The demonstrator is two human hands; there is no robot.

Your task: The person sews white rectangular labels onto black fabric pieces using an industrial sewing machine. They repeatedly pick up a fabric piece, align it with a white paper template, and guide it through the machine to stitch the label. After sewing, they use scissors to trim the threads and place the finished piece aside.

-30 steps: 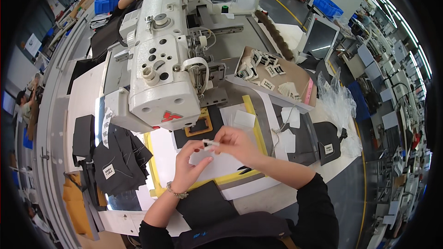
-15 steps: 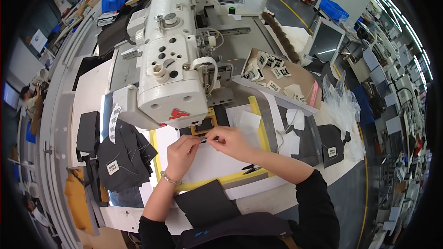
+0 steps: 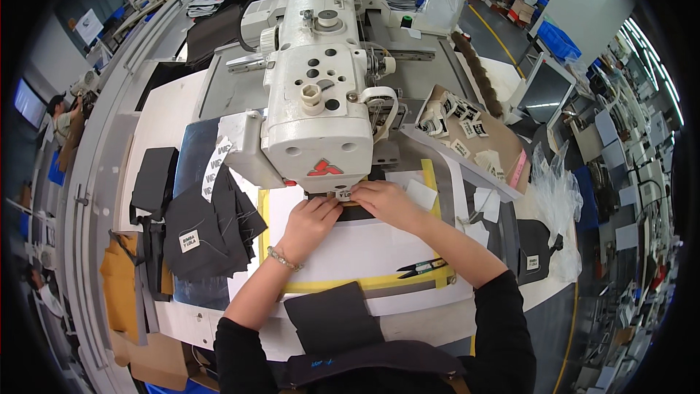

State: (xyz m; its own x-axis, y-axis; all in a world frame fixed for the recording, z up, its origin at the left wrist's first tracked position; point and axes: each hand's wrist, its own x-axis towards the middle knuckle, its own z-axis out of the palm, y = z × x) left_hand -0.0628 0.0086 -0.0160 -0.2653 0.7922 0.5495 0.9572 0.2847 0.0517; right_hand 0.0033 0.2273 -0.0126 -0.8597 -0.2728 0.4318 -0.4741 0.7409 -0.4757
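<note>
A small white label [image 3: 342, 194] with dark print sits just below the head of the white sewing machine [image 3: 317, 117]. My left hand [image 3: 312, 228] is closed, its bent fingertips at the label's left edge. From the other side my right hand [image 3: 389, 204] pinches the label's right edge with thumb and fingers. Beneath both hands lies a white sheet [image 3: 343, 252] framed with yellow tape. Black fabric shows partly under my right fingers, mostly hidden. On the sheet's right part rest black-handled thread snips [image 3: 421, 268]. A black fabric panel [image 3: 335, 317] lies nearest to me.
A stack of black fabric pieces [image 3: 211, 230], the top one bearing a label, lies at left. Right of the machine stands a cardboard tray [image 3: 503, 147] of loose labels. Beyond it are a clear plastic bag [image 3: 558, 193] and a dark screen [image 3: 550, 91].
Both hands have gone forward, from in front of the machine head to under it, with the label at their fingertips. My view has shifted, so the machine appears further right.
</note>
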